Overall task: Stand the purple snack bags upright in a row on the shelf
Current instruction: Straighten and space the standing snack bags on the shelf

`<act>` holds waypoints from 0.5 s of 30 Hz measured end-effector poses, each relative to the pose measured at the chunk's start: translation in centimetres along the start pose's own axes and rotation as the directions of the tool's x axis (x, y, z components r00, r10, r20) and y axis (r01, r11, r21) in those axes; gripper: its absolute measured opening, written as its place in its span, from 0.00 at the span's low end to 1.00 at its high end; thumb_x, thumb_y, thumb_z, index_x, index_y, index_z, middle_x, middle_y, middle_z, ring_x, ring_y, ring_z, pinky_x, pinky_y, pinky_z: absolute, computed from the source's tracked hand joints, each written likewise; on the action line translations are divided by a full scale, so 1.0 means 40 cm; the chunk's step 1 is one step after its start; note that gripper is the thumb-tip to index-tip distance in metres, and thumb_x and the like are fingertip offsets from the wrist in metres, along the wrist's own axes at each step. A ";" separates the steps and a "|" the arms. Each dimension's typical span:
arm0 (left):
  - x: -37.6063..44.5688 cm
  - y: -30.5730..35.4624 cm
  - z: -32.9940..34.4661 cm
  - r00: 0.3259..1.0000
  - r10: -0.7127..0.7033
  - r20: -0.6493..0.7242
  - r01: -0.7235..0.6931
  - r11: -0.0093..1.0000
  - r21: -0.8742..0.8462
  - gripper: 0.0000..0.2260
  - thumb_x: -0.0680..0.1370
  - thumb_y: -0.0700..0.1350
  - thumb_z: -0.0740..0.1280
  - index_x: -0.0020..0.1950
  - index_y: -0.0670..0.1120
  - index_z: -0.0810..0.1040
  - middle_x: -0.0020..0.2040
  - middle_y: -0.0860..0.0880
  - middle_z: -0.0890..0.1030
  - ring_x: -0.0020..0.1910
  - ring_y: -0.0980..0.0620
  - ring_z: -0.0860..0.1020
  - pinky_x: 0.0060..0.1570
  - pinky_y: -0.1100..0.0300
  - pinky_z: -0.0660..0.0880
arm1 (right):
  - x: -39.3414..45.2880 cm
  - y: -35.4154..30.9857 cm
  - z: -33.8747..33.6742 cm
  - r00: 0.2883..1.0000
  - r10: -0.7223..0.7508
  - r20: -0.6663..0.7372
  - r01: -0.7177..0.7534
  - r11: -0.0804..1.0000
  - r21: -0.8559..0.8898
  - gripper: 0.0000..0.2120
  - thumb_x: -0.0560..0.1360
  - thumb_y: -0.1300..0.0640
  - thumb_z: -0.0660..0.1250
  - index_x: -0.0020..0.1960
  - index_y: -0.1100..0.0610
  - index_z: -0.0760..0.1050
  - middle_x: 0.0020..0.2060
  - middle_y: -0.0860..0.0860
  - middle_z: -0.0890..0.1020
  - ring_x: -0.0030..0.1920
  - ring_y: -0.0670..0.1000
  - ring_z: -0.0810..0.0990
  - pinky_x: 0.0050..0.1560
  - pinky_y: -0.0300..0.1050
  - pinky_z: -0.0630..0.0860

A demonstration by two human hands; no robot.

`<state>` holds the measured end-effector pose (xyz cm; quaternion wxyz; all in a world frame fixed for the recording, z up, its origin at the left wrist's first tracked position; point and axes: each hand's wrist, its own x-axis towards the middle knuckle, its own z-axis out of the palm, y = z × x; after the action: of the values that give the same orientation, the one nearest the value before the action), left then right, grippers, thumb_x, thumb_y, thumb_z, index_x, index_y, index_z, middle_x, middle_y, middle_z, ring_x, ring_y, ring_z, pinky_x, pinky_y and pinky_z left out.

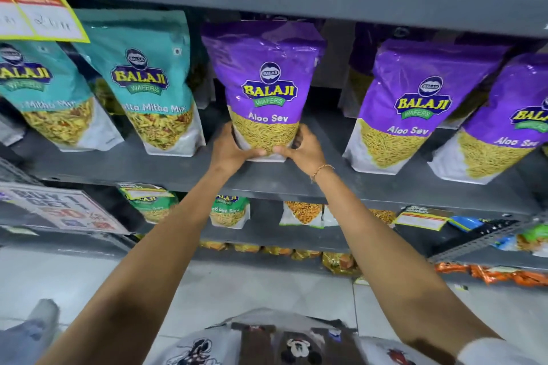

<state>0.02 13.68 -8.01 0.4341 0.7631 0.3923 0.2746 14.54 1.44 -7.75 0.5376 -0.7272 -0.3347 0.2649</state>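
Head view: teal bags (148,83) far left. Left hand (234,148) and right hand (299,147) closed around bottom of purple bag (264,89), standing on shelf (178,169). More purple bags (415,107) right. Next, likely: let go gently, check for tipping.

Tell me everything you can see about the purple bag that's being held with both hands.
The held purple bag is a glossy plastic pouch, purple on top with a Balaji Wafers logo and "Aloo Sev", yellow sev pictured below, white lower corners. It stands upright on the grey shelf, between a teal bag and another purple bag. The left hand and right hand clasp its lower sides, thumbs across the front.
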 end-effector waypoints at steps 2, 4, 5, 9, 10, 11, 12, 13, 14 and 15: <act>0.001 0.009 0.017 1.000 -0.007 0.011 0.008 0.999 -0.031 0.41 0.57 0.55 0.82 0.65 0.46 0.69 0.62 0.48 0.78 0.58 0.52 0.76 0.49 0.62 0.69 | 0.002 0.005 -0.016 1.000 0.012 -0.001 -0.012 1.000 0.020 0.30 0.62 0.56 0.79 0.59 0.57 0.69 0.57 0.55 0.80 0.57 0.53 0.80 0.59 0.53 0.78; 0.003 0.009 0.026 1.000 -0.005 0.013 0.006 0.999 -0.032 0.41 0.56 0.55 0.82 0.64 0.45 0.70 0.62 0.47 0.78 0.56 0.52 0.76 0.49 0.62 0.69 | 0.004 0.007 -0.027 1.000 0.017 0.007 -0.017 0.999 0.032 0.31 0.62 0.56 0.79 0.60 0.55 0.69 0.58 0.54 0.80 0.59 0.53 0.79 0.60 0.52 0.78; 0.004 0.007 0.027 1.000 -0.004 0.016 0.005 0.999 -0.040 0.41 0.56 0.56 0.82 0.64 0.46 0.69 0.62 0.48 0.78 0.55 0.54 0.75 0.49 0.62 0.69 | 0.004 0.006 -0.030 1.000 0.017 0.016 -0.018 0.999 0.033 0.31 0.62 0.56 0.79 0.60 0.55 0.69 0.58 0.53 0.80 0.59 0.53 0.79 0.60 0.52 0.78; 0.017 -0.010 0.011 0.995 0.001 0.102 0.008 0.996 -0.087 0.43 0.55 0.58 0.81 0.65 0.47 0.68 0.63 0.49 0.77 0.60 0.51 0.77 0.56 0.55 0.75 | -0.010 -0.004 -0.033 0.998 0.002 0.067 -0.003 1.000 0.002 0.36 0.64 0.53 0.78 0.66 0.55 0.65 0.64 0.53 0.76 0.63 0.50 0.76 0.63 0.52 0.76; 0.021 -0.014 0.007 0.990 -0.002 0.142 0.018 0.994 -0.109 0.44 0.55 0.58 0.81 0.65 0.47 0.67 0.64 0.49 0.77 0.61 0.51 0.76 0.60 0.52 0.75 | -0.024 -0.004 -0.038 0.999 -0.006 0.043 0.007 1.000 -0.024 0.36 0.65 0.53 0.77 0.67 0.54 0.64 0.64 0.52 0.75 0.63 0.49 0.75 0.63 0.48 0.75; 0.025 -0.016 0.002 0.984 -0.008 0.179 0.032 0.990 -0.134 0.45 0.54 0.58 0.81 0.65 0.47 0.65 0.64 0.49 0.76 0.62 0.51 0.76 0.61 0.50 0.75 | -0.045 -0.001 -0.046 1.000 -0.022 -0.021 0.021 0.998 -0.054 0.33 0.66 0.52 0.76 0.66 0.54 0.65 0.62 0.51 0.76 0.62 0.48 0.75 0.61 0.43 0.74; 0.027 -0.015 -0.001 0.978 -0.014 0.208 0.047 0.987 -0.156 0.47 0.54 0.58 0.81 0.66 0.48 0.64 0.64 0.50 0.75 0.62 0.52 0.75 0.62 0.50 0.75 | -0.073 0.006 -0.057 0.989 -0.055 -0.136 0.045 0.996 -0.081 0.26 0.68 0.51 0.74 0.62 0.54 0.69 0.57 0.50 0.78 0.57 0.47 0.77 0.57 0.40 0.75; 0.030 -0.014 -0.005 0.974 -0.016 0.224 0.056 0.983 -0.177 0.48 0.53 0.58 0.82 0.66 0.49 0.63 0.64 0.51 0.75 0.62 0.53 0.75 0.62 0.51 0.75 | -0.105 0.016 -0.072 0.952 -0.104 -0.289 0.075 0.991 -0.109 0.17 0.70 0.49 0.72 0.56 0.54 0.74 0.49 0.50 0.80 0.51 0.47 0.79 0.52 0.39 0.76; 0.034 -0.012 -0.007 0.972 -0.007 0.235 0.055 0.979 -0.197 0.48 0.53 0.58 0.82 0.66 0.49 0.63 0.64 0.52 0.75 0.62 0.53 0.75 0.62 0.52 0.75 | -0.138 0.031 -0.095 0.875 -0.153 -0.459 0.108 0.986 -0.123 0.11 0.72 0.46 0.68 0.49 0.53 0.75 0.42 0.49 0.80 0.43 0.46 0.79 0.46 0.40 0.75; 0.036 -0.008 -0.006 0.969 0.006 0.247 0.049 0.975 -0.215 0.47 0.53 0.57 0.83 0.66 0.49 0.63 0.63 0.52 0.76 0.62 0.54 0.75 0.60 0.53 0.75 | -0.171 0.046 -0.126 0.758 -0.183 -0.626 0.134 0.983 -0.126 0.11 0.74 0.45 0.66 0.44 0.52 0.74 0.37 0.48 0.78 0.38 0.44 0.76 0.41 0.40 0.73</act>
<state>0.52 15.10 -8.09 0.5640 0.7342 0.3109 0.2148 14.32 -7.24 -7.93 0.6123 -0.7620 -0.2035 -0.0548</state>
